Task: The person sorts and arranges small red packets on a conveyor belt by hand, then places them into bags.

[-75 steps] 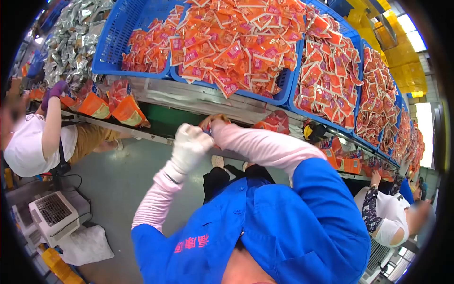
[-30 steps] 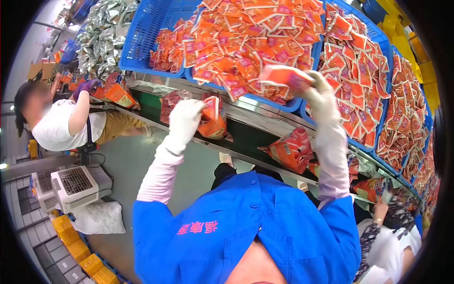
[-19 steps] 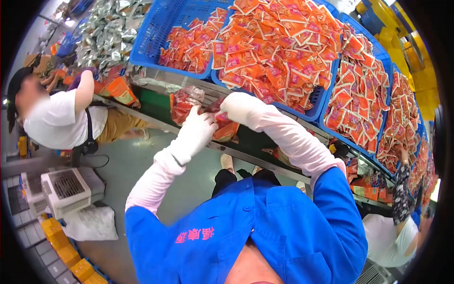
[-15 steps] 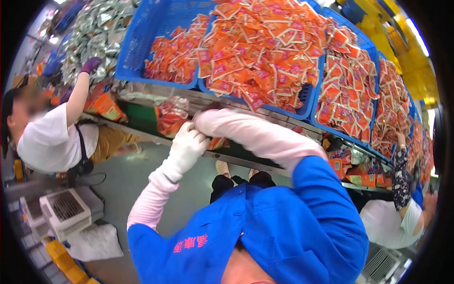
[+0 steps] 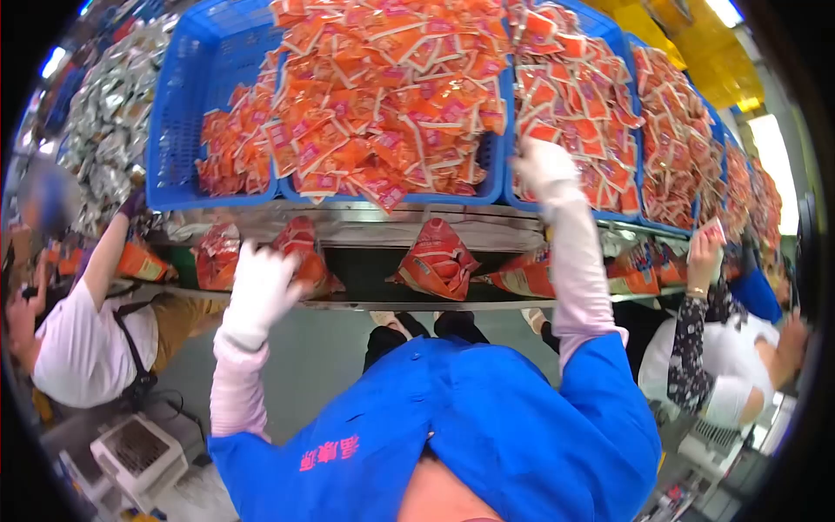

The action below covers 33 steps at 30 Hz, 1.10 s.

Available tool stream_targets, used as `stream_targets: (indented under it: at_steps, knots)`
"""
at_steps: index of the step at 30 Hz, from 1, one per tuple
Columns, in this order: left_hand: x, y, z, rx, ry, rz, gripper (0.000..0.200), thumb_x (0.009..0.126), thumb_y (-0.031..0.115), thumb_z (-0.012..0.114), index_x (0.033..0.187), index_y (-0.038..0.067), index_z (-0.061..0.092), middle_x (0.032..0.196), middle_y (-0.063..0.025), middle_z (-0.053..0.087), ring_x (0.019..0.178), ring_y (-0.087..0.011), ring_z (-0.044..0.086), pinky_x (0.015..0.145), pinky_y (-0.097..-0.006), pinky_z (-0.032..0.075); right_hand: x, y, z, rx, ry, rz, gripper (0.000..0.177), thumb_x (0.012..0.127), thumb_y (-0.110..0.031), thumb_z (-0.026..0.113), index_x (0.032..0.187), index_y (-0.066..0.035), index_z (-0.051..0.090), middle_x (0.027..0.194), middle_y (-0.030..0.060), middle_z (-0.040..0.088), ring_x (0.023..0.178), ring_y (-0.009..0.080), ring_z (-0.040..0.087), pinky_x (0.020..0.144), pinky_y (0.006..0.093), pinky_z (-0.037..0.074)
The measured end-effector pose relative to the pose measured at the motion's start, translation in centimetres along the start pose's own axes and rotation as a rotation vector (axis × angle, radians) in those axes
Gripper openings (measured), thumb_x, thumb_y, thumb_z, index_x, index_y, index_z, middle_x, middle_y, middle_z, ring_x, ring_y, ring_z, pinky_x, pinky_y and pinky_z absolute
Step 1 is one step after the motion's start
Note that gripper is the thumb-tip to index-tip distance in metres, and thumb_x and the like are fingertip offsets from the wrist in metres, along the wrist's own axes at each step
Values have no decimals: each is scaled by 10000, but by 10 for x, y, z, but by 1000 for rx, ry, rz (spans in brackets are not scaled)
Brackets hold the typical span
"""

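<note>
My left hand, in a white glove, hovers at the near edge of the dark green belt with its fingers apart. Just beyond its fingers, an orange-red bag stands on the belt, and another orange-red bag is to its left. My right hand, also white-gloved, reaches over the front of a blue crate heaped with small orange packets. Motion smears its fingers, which overlap the packets. An open-topped orange-red bag sits on the belt between my hands.
A large blue crate piled with orange packets stands straight ahead, beside a partly filled one. Silver packets are heaped at far left. Co-workers stand on the left and right, the right one holding a packet.
My hands were together at a red bag; now they are apart. My right hand has swung right to a packet crate, and my left has opened. The view has shifted right.
</note>
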<state>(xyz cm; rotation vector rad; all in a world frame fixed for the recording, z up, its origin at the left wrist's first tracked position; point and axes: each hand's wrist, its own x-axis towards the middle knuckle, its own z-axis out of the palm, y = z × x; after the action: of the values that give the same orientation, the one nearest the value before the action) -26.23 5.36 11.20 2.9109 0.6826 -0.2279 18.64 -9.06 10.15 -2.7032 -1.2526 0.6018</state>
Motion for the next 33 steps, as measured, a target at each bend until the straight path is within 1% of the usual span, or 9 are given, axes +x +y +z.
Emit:
stream_targets:
  at_steps: [4,10,12,14,17,20,27,29,33]
  knots:
    - [113,41,0,-126,553,84,183,826,243,782,900,108,684,883,-70,688,922,-286,650,924,-436,449,59,111,100,-258,107,218,488,836,-341,753,1188,-25,632,1089,284,706,1058,426,691,936,489,554]
    - [191,43,47,174,229,-122,185,804,246,770,957,143,762,952,-47,729,1025,-258,645,997,-469,417,38,130,55,-146,144,117,480,768,-294,869,1157,-85,682,1028,227,732,987,400,710,878,474,559]
    - [163,40,27,10,572,-20,142,795,149,729,933,140,758,956,-64,723,960,-276,660,932,-448,470,6,109,14,80,289,35,423,771,-216,896,1102,-56,687,913,155,734,869,276,735,783,406,576]
    - [117,54,-11,-398,639,-12,194,800,-6,661,971,60,725,1010,-107,710,993,-315,678,858,-389,551,-12,96,-2,1100,44,5,415,873,-291,844,1175,-87,647,953,24,685,901,141,703,625,268,549]
    - [58,87,-10,-784,441,-55,220,767,-36,661,960,57,710,1055,-103,714,1020,-310,685,877,-402,558,-49,14,-19,1096,-114,-171,468,878,-158,768,1299,-50,597,1076,54,680,985,166,688,865,327,571]
    - [46,92,50,-399,463,-70,161,783,41,700,941,68,719,1049,-119,714,960,-329,676,931,-410,532,-74,-86,33,1394,-344,-303,373,872,-69,753,1226,-92,638,992,5,674,922,101,618,830,279,511]
    - [-7,61,59,-153,325,54,176,779,149,722,953,121,730,831,-31,706,962,-237,679,1048,-505,437,-72,-159,123,-91,-414,-756,215,859,-161,710,1057,-79,724,953,167,751,914,333,725,838,411,568]
    - [-16,48,58,-27,165,247,148,738,180,716,873,124,739,772,-19,685,890,-221,677,1039,-511,447,-92,-210,78,-334,-728,-795,180,847,-173,702,987,-89,776,924,170,754,905,354,732,833,432,585]
    - [-26,45,67,-140,474,109,52,730,127,669,773,117,696,740,-19,648,848,-198,661,1044,-484,476,-85,-262,73,-593,-567,-952,170,857,-196,710,980,-119,797,945,117,773,910,286,754,784,408,591]
